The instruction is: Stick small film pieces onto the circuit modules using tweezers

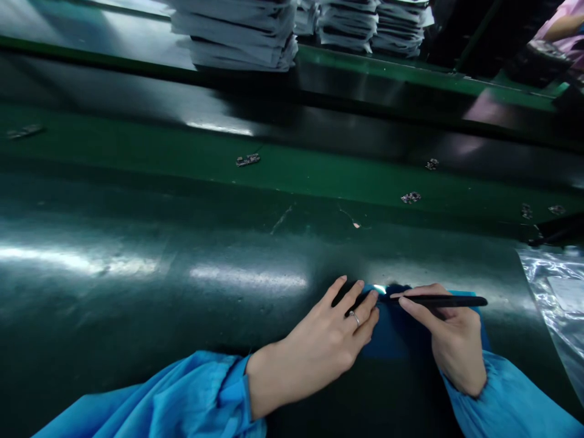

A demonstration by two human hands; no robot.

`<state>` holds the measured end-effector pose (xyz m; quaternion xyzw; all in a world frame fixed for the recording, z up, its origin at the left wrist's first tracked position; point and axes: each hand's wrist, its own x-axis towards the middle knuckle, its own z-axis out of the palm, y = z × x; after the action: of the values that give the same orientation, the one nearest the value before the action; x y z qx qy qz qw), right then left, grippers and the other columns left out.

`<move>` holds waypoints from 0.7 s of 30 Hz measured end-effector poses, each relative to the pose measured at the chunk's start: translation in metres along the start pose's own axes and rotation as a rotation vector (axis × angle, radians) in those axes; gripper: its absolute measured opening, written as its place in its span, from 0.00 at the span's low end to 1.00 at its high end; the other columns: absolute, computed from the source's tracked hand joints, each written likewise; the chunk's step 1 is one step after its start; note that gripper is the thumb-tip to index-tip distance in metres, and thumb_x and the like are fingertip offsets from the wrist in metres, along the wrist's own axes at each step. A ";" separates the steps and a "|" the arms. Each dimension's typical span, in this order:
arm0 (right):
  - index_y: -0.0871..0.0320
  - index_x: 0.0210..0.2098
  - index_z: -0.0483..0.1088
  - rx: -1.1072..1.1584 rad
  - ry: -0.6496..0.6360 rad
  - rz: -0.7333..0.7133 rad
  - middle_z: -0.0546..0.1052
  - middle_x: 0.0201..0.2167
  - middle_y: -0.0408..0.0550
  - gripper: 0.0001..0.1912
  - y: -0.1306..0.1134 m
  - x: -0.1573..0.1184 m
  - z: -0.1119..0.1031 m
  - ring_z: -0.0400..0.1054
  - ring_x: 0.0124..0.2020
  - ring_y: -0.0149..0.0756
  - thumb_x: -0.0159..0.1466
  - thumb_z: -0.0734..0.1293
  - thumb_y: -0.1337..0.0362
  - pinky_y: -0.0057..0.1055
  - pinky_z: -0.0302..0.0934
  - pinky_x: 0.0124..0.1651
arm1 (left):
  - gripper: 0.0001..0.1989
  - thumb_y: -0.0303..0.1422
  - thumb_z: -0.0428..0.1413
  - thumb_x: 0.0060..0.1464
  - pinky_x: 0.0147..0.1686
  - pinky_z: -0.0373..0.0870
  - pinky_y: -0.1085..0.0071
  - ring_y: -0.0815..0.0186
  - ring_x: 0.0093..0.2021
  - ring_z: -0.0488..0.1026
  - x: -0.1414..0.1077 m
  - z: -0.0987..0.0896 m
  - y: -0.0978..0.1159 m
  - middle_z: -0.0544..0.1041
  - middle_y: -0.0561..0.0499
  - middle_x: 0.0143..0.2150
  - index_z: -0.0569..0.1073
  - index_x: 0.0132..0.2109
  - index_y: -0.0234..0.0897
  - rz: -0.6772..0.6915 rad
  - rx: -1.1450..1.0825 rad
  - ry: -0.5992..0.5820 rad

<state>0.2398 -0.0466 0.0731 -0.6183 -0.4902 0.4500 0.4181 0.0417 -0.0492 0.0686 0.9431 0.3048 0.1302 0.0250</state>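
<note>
My left hand (322, 337), with a ring on one finger, lies palm down with its fingers stretched out, the fingertips at the left edge of a blue sheet (387, 334). In my right hand (451, 334) is a slim black pair of tweezers (449, 301), held like a pen and lying nearly level. Its tip points left towards my left fingertips, over the upper part of the blue sheet. A small bright patch shows on the sheet there. What the tip touches is too small and dark to make out.
Several small circuit boards lie on the green strip behind, among them one board (247, 160) in the middle. A clear plastic bag (559, 304) is at the right. Stacks of white sheets (237, 33) stand on the raised shelf. Another person's arm (563, 27) shows at top right.
</note>
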 end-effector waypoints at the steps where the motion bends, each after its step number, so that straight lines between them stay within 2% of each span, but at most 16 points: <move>1: 0.53 0.28 0.76 0.036 0.005 0.027 0.76 0.29 0.46 0.05 -0.001 0.001 0.000 0.69 0.35 0.42 0.51 0.72 0.61 0.36 0.62 0.37 | 0.16 0.31 0.45 0.61 0.55 0.57 0.51 0.51 0.56 0.61 0.000 0.000 0.000 0.65 0.42 0.57 0.65 0.54 0.31 -0.001 -0.001 0.004; 4: 0.55 0.25 0.75 0.166 0.028 0.096 0.75 0.26 0.46 0.06 -0.003 0.005 0.001 0.69 0.32 0.41 0.49 0.73 0.61 0.35 0.61 0.34 | 0.15 0.30 0.46 0.61 0.55 0.56 0.51 0.51 0.56 0.61 0.000 0.000 0.001 0.65 0.42 0.56 0.65 0.53 0.31 -0.005 -0.010 0.003; 7: 0.55 0.24 0.75 0.243 0.047 0.105 0.74 0.25 0.45 0.05 -0.006 0.009 0.003 0.68 0.30 0.39 0.49 0.73 0.61 0.34 0.62 0.34 | 0.15 0.31 0.44 0.62 0.54 0.57 0.52 0.52 0.55 0.62 0.000 0.000 -0.001 0.66 0.44 0.55 0.67 0.52 0.32 -0.003 -0.014 0.012; 11: 0.56 0.21 0.74 0.309 0.056 0.126 0.72 0.23 0.45 0.06 -0.012 0.012 0.000 0.68 0.28 0.39 0.47 0.73 0.61 0.34 0.62 0.35 | 0.15 0.32 0.41 0.63 0.53 0.58 0.54 0.56 0.51 0.66 0.014 -0.005 -0.013 0.70 0.46 0.51 0.69 0.48 0.32 0.013 -0.011 0.035; 13: 0.57 0.21 0.74 0.332 0.069 0.132 0.72 0.22 0.44 0.07 -0.015 0.014 -0.004 0.68 0.28 0.38 0.46 0.73 0.61 0.34 0.62 0.34 | 0.16 0.32 0.41 0.63 0.53 0.56 0.54 0.56 0.51 0.66 0.029 -0.010 -0.025 0.71 0.44 0.49 0.70 0.47 0.31 0.009 0.038 0.026; 17: 0.57 0.21 0.74 0.358 0.103 0.131 0.72 0.21 0.44 0.07 -0.017 0.016 -0.016 0.67 0.27 0.37 0.46 0.74 0.62 0.33 0.62 0.33 | 0.14 0.31 0.44 0.62 0.55 0.52 0.55 0.56 0.53 0.63 0.074 -0.017 -0.059 0.69 0.42 0.50 0.69 0.47 0.29 -0.077 0.144 -0.104; 19: 0.58 0.21 0.74 0.370 0.110 0.136 0.73 0.22 0.45 0.07 -0.015 0.019 -0.020 0.67 0.27 0.37 0.46 0.73 0.62 0.32 0.62 0.34 | 0.12 0.30 0.45 0.61 0.53 0.55 0.56 0.57 0.50 0.65 0.101 -0.017 -0.077 0.70 0.42 0.48 0.70 0.45 0.29 -0.152 0.151 -0.129; 21: 0.58 0.21 0.73 0.391 0.119 0.141 0.73 0.22 0.45 0.06 -0.011 0.021 -0.022 0.68 0.28 0.37 0.47 0.73 0.63 0.33 0.62 0.34 | 0.12 0.29 0.44 0.61 0.48 0.59 0.59 0.57 0.47 0.67 0.126 -0.013 -0.090 0.71 0.42 0.45 0.70 0.44 0.28 -0.229 0.158 -0.106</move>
<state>0.2610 -0.0257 0.0858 -0.5838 -0.3236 0.5274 0.5256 0.0853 0.0968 0.0987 0.9069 0.4178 0.0523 -0.0184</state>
